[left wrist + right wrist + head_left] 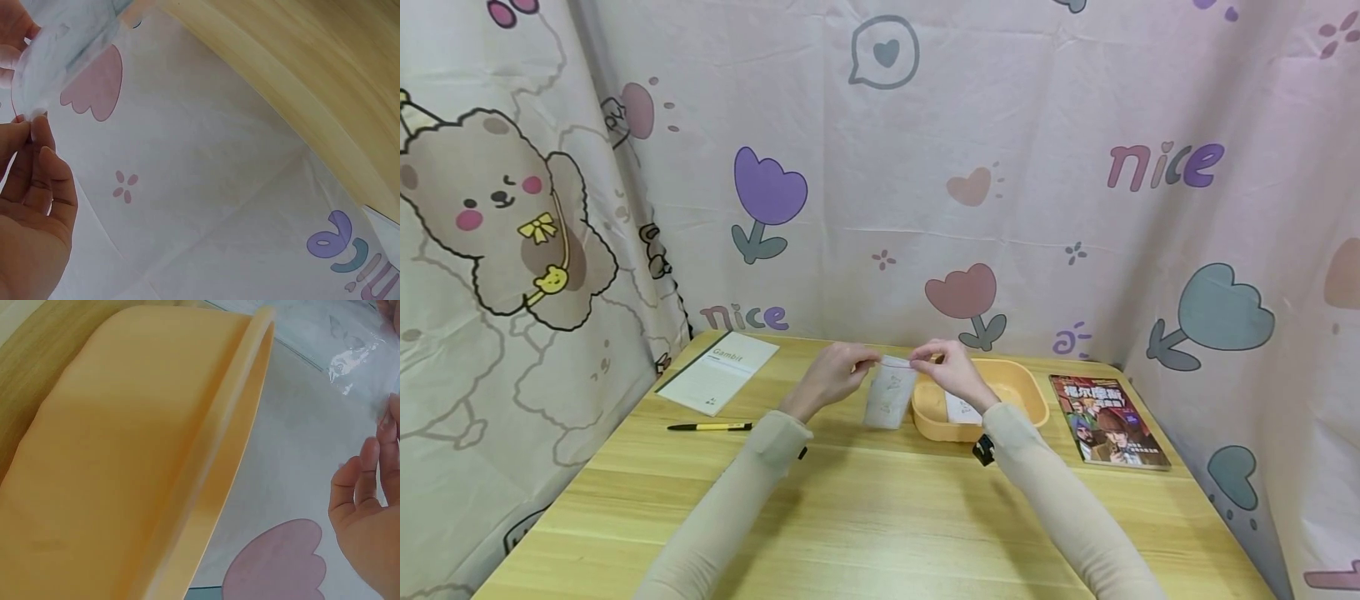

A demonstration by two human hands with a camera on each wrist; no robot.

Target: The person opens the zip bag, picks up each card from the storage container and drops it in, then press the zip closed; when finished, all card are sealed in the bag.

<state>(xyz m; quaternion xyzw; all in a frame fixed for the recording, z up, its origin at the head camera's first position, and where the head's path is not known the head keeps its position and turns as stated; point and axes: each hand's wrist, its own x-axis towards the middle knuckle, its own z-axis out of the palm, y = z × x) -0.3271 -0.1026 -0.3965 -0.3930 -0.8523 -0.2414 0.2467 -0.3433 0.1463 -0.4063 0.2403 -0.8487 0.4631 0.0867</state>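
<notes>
A clear zip-lock bag (889, 398) with a red line along its top edge and small printed pictures hangs upright above the table, left of the yellow bin. My left hand (837, 373) pinches its top left corner between thumb and forefinger. At the opposite top corner, my right hand (952, 372) pinches the bag in front of the bin. The left wrist view has the left hand (37, 206) at the red edge of the bag (65, 47). In the right wrist view, the right hand (372, 500) holds the shiny bag (350, 344) beside the bin's wall.
The yellow plastic bin (1033, 398) has a white printed item (961, 410) inside. A "Gambit" notebook (718, 372) and a yellow-black pen (710, 427) lie at the left. A colourful comic book (1108, 422) lies at the right. A patterned curtain (865, 183) hangs behind the wooden table (880, 525).
</notes>
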